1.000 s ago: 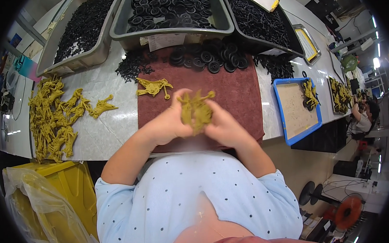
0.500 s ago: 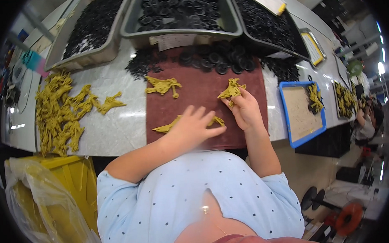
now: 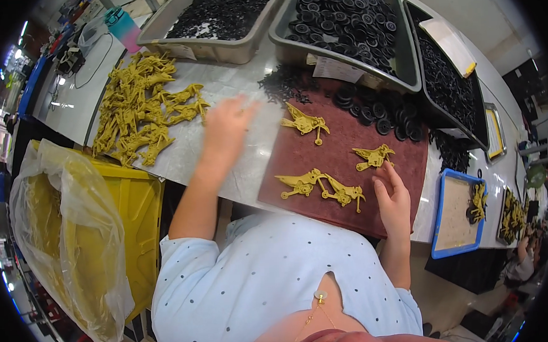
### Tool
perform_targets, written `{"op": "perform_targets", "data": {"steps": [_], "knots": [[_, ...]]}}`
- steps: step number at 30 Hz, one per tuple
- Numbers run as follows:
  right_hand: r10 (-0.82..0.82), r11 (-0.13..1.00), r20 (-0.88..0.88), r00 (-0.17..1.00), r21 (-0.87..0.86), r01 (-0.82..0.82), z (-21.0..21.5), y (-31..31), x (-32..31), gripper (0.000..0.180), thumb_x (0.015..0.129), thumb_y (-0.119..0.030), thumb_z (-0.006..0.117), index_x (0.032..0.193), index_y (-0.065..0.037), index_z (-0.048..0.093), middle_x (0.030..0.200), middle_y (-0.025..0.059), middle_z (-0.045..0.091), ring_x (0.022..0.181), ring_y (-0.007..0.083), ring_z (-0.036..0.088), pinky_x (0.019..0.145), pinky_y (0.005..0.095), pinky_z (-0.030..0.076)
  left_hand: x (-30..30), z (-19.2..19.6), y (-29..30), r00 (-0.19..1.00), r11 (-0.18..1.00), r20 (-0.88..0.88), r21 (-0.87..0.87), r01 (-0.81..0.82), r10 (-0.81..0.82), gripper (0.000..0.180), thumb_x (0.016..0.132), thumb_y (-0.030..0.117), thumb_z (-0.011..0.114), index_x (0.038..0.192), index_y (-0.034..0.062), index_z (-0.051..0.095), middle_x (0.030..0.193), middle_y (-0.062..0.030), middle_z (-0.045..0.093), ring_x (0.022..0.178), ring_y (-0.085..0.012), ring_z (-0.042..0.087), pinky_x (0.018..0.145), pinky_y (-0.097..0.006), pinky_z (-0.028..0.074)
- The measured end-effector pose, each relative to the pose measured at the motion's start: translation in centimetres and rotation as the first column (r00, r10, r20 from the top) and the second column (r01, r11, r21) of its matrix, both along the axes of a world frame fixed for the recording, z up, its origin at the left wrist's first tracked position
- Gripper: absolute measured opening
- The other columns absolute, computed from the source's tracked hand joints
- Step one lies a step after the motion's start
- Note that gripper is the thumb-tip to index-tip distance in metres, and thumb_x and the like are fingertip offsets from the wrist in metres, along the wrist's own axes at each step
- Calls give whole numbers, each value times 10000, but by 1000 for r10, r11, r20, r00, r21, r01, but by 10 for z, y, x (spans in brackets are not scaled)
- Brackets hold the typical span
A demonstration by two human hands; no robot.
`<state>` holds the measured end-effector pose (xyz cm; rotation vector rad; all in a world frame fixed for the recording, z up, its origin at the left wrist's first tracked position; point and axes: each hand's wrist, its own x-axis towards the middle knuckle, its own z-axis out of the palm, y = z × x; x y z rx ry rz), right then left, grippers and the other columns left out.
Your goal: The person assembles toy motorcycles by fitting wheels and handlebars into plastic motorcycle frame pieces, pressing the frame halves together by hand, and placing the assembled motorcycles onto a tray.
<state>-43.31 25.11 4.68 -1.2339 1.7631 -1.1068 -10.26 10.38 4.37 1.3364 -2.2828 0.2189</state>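
- A pale worktop [image 3: 242,154] runs across the view, with a dark red mat [image 3: 346,136] laid on it in front of the person; a yellow bin lined with a clear bag [image 3: 73,243] stands below the near edge on the left.
- The right hand [image 3: 392,199] rests on the mat's near right part, fingers loosely spread and holding nothing, fingertips just below a small mustard-yellow plastic part [image 3: 374,157] whose long axis runs roughly left to right.
- Beside that hand, a joined pair of yellow parts [image 3: 321,186] lies lengthwise left to right, tilting down to the right.
- The left hand [image 3: 225,125] is blurred, stretched over the bare worktop towards the heap of yellow parts [image 3: 140,107]; it looks open and empty.
- Another yellow part [image 3: 305,123] lies further up the mat, slanting.
- Beyond, loose black round pieces [image 3: 376,107] and grey trays [image 3: 340,19] full of them line the far side.
- A blue-rimmed tray [image 3: 441,224] sits far right.
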Motion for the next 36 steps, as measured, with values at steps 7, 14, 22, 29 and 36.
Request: {"op": "perform_targets", "data": {"steps": [7,14,22,29,36], "knots": [[90,996,-46,995,-26,-91,1,-1,11,365,905,-41,587,1268,-4,561,1165,140,610,1066,217,621,908,295,482,93,3,-27,931,893,209,283,-350,299,479,788,-24,614,1255,76,578,1222,-115,589,1138,-295,528,922,-415,439],[124,980,-113,986,-140,-139,16,-3,22,320,893,-28,591,1211,9,588,1099,123,630,1013,198,638,877,286,490,84,1,-38,977,936,-79,312,-165,199,516,739,-64,666,1237,33,570,1149,-133,604,1062,-320,536,932,-385,439],[320,944,441,839,-230,-238,29,-13,48,388,999,-92,466,1367,20,424,1087,112,607,999,163,612,867,273,499,-71,20,19,876,947,-400,52,316,-270,627,780,91,749,1340,68,469,1036,-153,556,933,-342,546,852,-403,454],[288,955,693,661,-153,-256,11,-9,35,425,1020,-253,460,1349,15,428,1005,64,593,880,112,576,789,250,480,-138,22,47,702,750,-351,0,662,-619,921,631,255,830,1373,-26,363,1133,-185,486,970,-343,535,853,-428,465],[194,981,606,772,-127,-147,24,5,20,334,1014,-170,471,1289,19,449,1010,49,572,855,72,548,734,233,477,-165,8,55,656,702,-309,-55,710,-689,907,645,334,811,1366,-3,377,1145,-149,521,992,-312,539,873,-423,416]]}}
